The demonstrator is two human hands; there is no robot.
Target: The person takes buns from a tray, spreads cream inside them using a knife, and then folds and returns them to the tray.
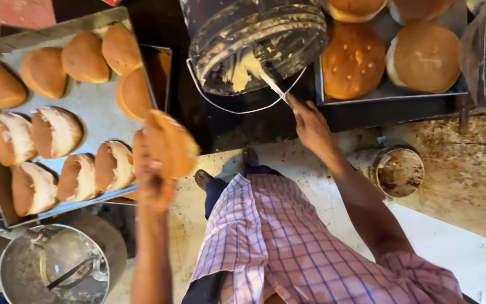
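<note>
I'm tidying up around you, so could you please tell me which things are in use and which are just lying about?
In use: bun in left hand; knife in right hand; cream bucket; tray of filled buns.
Lying about: steel pot; small tin.

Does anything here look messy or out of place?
Yes. The bucket lies tilted, its rim smeared with cream, while the right hand scrapes inside it with a knife. The floor is stained. The left hand holds a bun.
</note>
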